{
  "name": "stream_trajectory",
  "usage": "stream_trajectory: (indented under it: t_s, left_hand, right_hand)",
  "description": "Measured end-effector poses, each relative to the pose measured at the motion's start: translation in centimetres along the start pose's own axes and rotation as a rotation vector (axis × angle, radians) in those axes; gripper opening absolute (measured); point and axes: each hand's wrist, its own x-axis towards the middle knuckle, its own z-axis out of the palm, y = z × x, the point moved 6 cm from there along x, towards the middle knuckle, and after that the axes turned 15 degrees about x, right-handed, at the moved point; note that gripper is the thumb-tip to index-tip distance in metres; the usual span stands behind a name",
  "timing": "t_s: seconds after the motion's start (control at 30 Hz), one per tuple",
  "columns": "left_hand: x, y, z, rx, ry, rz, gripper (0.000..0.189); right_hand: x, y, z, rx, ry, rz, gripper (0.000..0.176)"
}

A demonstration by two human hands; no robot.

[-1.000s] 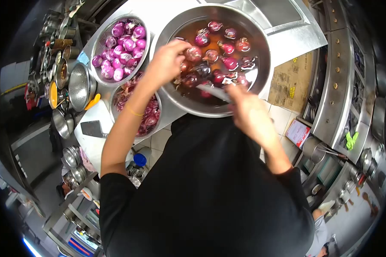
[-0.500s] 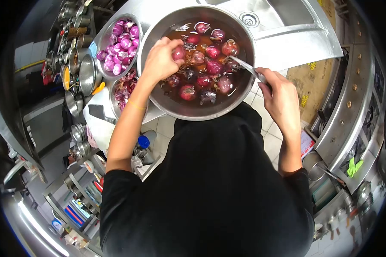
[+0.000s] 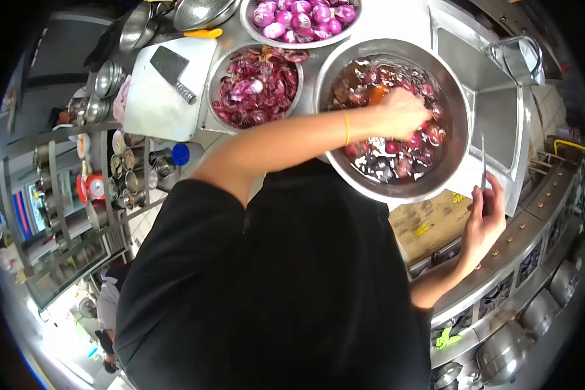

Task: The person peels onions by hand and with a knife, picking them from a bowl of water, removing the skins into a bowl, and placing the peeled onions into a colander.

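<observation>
A large steel bowl point(image 3: 402, 195) holds several unpeeled red onions point(image 3: 435, 135) floating in brown water. My left hand point(image 3: 403, 110) reaches across into this bowl, fingers curled down among the onions; whether it grips one is hidden. My right hand point(image 3: 484, 221) is off to the right of the bowl, beyond its rim, and holds a thin knife point(image 3: 482, 162) with the blade pointing up. A smaller bowl of purple onion skins point(image 3: 257, 84) stands to the left of the big bowl. Behind it is a bowl of peeled onions point(image 3: 299, 16).
A white cutting board point(image 3: 149, 107) with a cleaver point(image 3: 172, 71) lies left of the skins bowl. A steel sink point(image 3: 494, 123) is right of the big bowl. Shelves of metal pots point(image 3: 110, 169) stand at the left; cardboard point(image 3: 429, 221) lies below the counter. Another person point(image 3: 107, 305) is at the lower left.
The view has swung so the bowls sit higher and further right. My left hand went from holding an onion at the bowl's left to reaching deep inside. My right hand drew the knife out to the right.
</observation>
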Motion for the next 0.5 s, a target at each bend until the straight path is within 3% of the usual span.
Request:
stream_trajectory:
  t_s: [0.1, 0.17, 0.23, 0.27, 0.3, 0.37, 0.5]
  left_hand:
    - [-4.3, -3.8, -4.0, -0.383, 0.319, -0.145, 0.034]
    - [-5.6, -9.3, -2.1, -0.761, 0.361, -0.182, 0.033]
    - [-10.0, -13.9, 0.7, -1.653, 0.132, -0.222, 0.032]
    - [-12.9, -15.6, 1.0, -1.899, 0.157, -0.164, 0.028]
    - [-15.9, -16.8, 1.2, -2.145, 0.184, -0.120, 0.024]
    - [-20.7, -18.9, 1.4, -2.256, 0.241, -0.127, 0.024]
    - [-26.8, -21.6, 2.7, -2.399, 0.399, -0.340, 0.026]
  right_hand:
    - [-1.3, -2.0, 2.5, 0.107, 0.097, 0.024, 0.028]
    - [-1.4, -3.5, 6.8, 0.039, 0.057, 0.012, 0.026]
    - [-2.1, -5.0, 13.1, 0.287, -0.067, -0.016, 0.025]
    - [-2.8, -5.8, 16.4, 0.285, -0.103, 0.008, 0.026]
    - [-3.8, -7.7, 20.2, 0.484, -0.207, 0.125, 0.026]
    - [-5.4, -10.0, 26.9, 0.574, -0.308, 0.112, 0.029]
    - [-6.6, -15.2, 34.6, 0.517, -0.410, 0.017, 0.028]
